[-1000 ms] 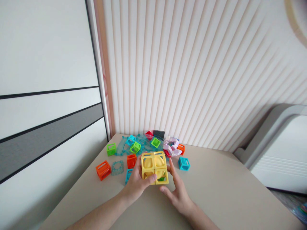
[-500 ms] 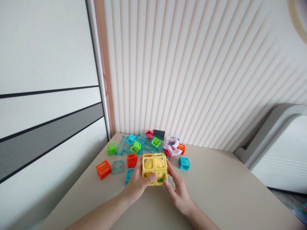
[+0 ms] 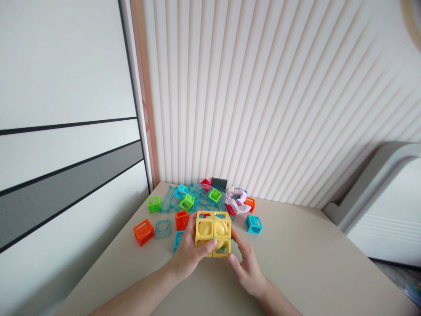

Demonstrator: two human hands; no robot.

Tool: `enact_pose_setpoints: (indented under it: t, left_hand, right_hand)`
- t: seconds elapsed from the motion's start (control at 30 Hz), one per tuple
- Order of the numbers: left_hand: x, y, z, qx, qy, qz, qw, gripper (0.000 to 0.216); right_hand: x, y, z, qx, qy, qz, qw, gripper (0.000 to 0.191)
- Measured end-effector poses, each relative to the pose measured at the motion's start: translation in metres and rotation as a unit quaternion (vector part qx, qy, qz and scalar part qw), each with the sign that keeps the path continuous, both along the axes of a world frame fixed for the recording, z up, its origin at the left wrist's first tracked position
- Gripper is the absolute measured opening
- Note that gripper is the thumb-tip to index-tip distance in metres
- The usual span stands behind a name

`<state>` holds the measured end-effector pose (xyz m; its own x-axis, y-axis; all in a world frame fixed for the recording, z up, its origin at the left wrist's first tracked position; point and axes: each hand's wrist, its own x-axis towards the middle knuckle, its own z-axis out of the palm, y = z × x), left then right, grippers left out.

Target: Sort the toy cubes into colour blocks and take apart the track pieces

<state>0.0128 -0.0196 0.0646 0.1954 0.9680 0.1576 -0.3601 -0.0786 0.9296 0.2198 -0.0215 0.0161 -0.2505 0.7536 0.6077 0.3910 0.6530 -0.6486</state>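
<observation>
Your left hand (image 3: 187, 254) and right hand (image 3: 249, 268) each have a grip clamped on the yellow block (image 3: 213, 232), low over the desk (image 3: 302, 263). An uneven squeeze could split its joined cubes, and they would tumble among the loose cubes (image 3: 186, 201) behind it.

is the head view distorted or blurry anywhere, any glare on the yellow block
Head view: wide-angle distortion fans the wall slats outward; a tan shape in the top right corner is out of focus; light is soft and even, with no glare on the yellow cube block, which looks sharp.

Loose toy cubes (image 3: 182, 210) crowd the table (image 3: 312, 263) behind; right side open.
</observation>
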Motion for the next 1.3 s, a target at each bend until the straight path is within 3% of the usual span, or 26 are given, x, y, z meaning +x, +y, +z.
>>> enact_pose_setpoints:
  t: [0.17, 0.37, 0.53, 0.83, 1.07, 1.3]
  left_hand:
    - [0.001, -0.004, -0.007, 0.013, 0.021, -0.023, 0.999, 0.063]
    - [0.001, -0.002, -0.015, 0.01, 0.018, -0.007, 1.0, 0.069]
    - [0.001, -0.004, -0.01, 0.004, 0.019, -0.004, 1.0, 0.063]
    - [-0.003, -0.005, -0.008, 0.042, 0.054, 0.013, 0.998, 0.058]
    - [-0.001, -0.007, -0.007, 0.054, 0.051, 0.014, 0.997, 0.061]
    - [-0.007, -0.002, -0.017, 0.053, 0.005, -0.042, 0.998, 0.079]
  right_hand:
    - [-0.003, 0.003, -0.007, -0.037, 0.042, -0.057, 0.997, 0.048]
    - [-0.009, 0.004, 0.007, -0.114, 0.1, 0.003, 0.988, 0.044]
    - [-0.012, 0.003, 0.006, -0.18, 0.14, 0.054, 0.972, 0.049]
    - [-0.014, -0.002, 0.013, -0.172, 0.117, 0.029, 0.978, 0.054]
    - [-0.012, -0.003, 0.007, -0.15, 0.088, 0.0, 0.985, 0.052]
    - [-0.016, -0.001, 0.016, -0.203, 0.186, 0.04, 0.96, 0.05]
